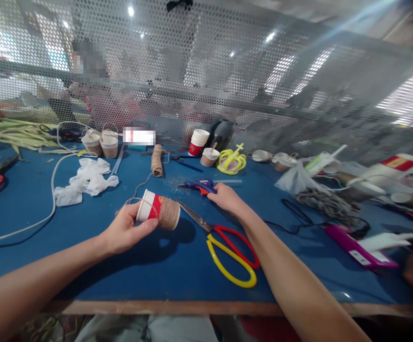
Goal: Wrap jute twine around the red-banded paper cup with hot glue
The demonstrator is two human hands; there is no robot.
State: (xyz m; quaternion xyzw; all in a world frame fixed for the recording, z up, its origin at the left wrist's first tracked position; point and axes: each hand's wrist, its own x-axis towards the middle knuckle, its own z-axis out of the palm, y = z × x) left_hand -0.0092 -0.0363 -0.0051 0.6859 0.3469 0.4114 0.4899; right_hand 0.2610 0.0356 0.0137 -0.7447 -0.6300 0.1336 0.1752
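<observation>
My left hand (126, 231) is closed round a red and white paper cup (158, 209), held on its side above the blue table (121, 266). Most of the cup's lower part is wound with brown jute twine, and a loose strand runs back to a twine spool (156, 160). My right hand (226, 197) reaches forward and its fingers close on the handle of a blue glue gun (201, 185) lying on the table. Scissors (224, 242) with red and yellow handles lie between my forearms.
Twine-wrapped cups (101, 142) stand at the back left beside crumpled white plastic (85, 180). A red and white cup (197, 141), a yellow crown shape (232, 161) and a dark kettle (221, 134) sit mid-back. Bags, cord and a pink tool (359, 247) crowd the right. A mesh screen (228, 71) stands behind.
</observation>
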